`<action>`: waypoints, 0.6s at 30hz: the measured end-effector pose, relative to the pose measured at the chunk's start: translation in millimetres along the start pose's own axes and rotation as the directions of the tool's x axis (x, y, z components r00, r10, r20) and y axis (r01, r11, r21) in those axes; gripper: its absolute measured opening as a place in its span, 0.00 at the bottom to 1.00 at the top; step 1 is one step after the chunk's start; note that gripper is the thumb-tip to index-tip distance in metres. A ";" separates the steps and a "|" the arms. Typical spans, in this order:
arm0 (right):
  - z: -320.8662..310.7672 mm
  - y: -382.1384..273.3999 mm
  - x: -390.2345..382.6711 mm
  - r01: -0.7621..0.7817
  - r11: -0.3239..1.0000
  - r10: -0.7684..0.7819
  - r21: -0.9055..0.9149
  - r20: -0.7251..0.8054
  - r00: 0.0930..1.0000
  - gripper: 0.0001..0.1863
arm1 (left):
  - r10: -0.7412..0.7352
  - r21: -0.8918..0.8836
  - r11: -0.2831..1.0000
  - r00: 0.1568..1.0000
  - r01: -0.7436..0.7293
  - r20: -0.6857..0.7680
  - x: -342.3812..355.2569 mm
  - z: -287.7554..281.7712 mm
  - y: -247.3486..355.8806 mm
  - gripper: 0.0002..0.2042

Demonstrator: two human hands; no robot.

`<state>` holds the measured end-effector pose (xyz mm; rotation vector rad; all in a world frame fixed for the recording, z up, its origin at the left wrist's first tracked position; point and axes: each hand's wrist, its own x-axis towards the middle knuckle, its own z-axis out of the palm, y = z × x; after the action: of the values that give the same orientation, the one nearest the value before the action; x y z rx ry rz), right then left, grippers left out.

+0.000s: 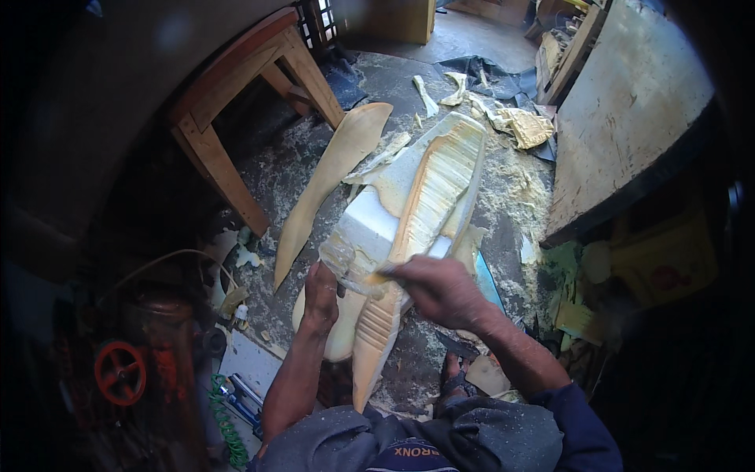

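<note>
My left hand (321, 297) is closed around the side of a clear plastic container (340, 253), which is tilted. My right hand (440, 291) grips a small brush (379, 276), its yellowish end beside the container's rim. Whether the bristles touch the container or the foam, I cannot tell. Under both hands runs a long foam piece (435, 185), yellowish, with a row of cross ridges and a narrow near end. Next to it is a white block (370, 220), partly covered by the container.
A curved tan panel (330, 177) lies to the left, near a wooden stool (236, 71). Foam scraps (523, 126) and dust cover the floor. At the right stands a pale board (629, 118). A rusty cylinder with a red handwheel (120, 372) is at lower left.
</note>
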<state>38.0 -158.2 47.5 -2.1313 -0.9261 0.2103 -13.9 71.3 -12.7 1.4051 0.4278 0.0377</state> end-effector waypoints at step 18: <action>-46.8 126.9 53.6 -0.446 0.888 0.433 -0.113 -0.125 0.893 0.18 | -0.026 -0.003 1.000 0.998 0.026 -0.060 2.0 -53.6 -23.3 0.16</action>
<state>166.1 -203.8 -4.4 -2.4392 -0.3961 0.2723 -34.0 118.3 -41.0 1.3982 0.4960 0.0593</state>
